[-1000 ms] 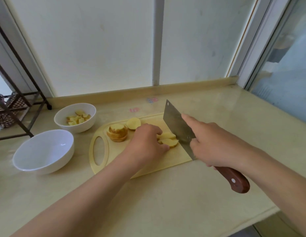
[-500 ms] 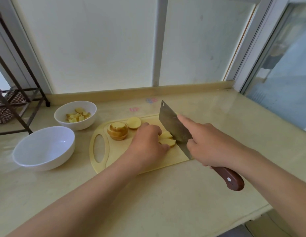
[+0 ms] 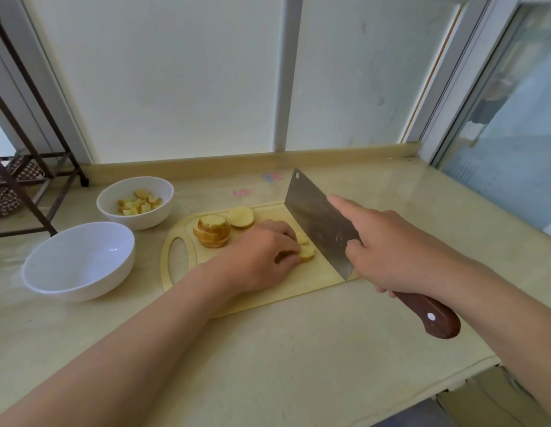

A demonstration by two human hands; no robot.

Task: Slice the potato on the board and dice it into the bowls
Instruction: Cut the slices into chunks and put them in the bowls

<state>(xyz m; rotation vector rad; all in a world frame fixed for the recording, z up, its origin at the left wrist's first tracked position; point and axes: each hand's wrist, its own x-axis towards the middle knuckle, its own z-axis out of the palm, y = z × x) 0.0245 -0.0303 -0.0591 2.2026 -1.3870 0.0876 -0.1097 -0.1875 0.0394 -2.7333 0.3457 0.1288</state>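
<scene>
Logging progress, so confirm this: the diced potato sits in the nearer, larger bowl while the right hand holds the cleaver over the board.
Wrong bowl. The head view shows the diced potato in the farther, smaller bowl; the nearer, larger bowl holds none. The right hand does hold the cleaver over the board.

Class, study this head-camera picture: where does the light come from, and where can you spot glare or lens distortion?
Head view: soft daylight comes through the frosted window panels behind the counter; head view: a small glint sits in the empty bowl, and the cleaver shows a dull sheen; head view: the wide-angle lens leans the side window frames outward and stretches the forearms.
</scene>
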